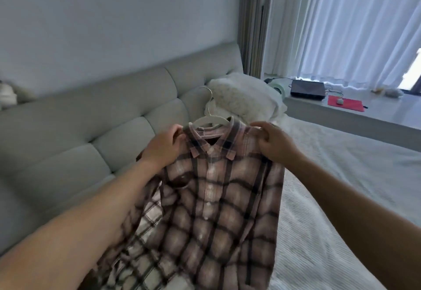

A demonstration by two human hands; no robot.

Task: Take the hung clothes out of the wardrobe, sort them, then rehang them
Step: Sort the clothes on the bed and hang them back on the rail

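Pink-and-brown plaid shirt (pixel 218 198), buttoned, on white hanger (pixel 210 120), held up over bed (pixel 341 187) near its headboard edge; fabric motion-blurred. Left hand (pixel 163 147) pinches left shoulder of shirt; right hand (pixel 274 141) pinches right shoulder. White pillow (pixel 246 98) at bed's head. Grey padded headboard (pixel 91 118) at left. Window ledge (pixel 364 116) carries red mat (pixel 345 103), dark box (pixel 307 88). White curtains (pixel 341 23) behind.

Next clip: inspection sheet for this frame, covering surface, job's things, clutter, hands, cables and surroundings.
Surface: white bed, textured cover.
Job's things: plaid shirt buttoned on a white hanger, held above the bed.
Clutter: pillow; red pouch and dark box on the sill.
Hands: left hand and right hand each grip a shirt shoulder.
Cables: thin leads beside the box.
Surroundings: padded headboard, sheer curtain.
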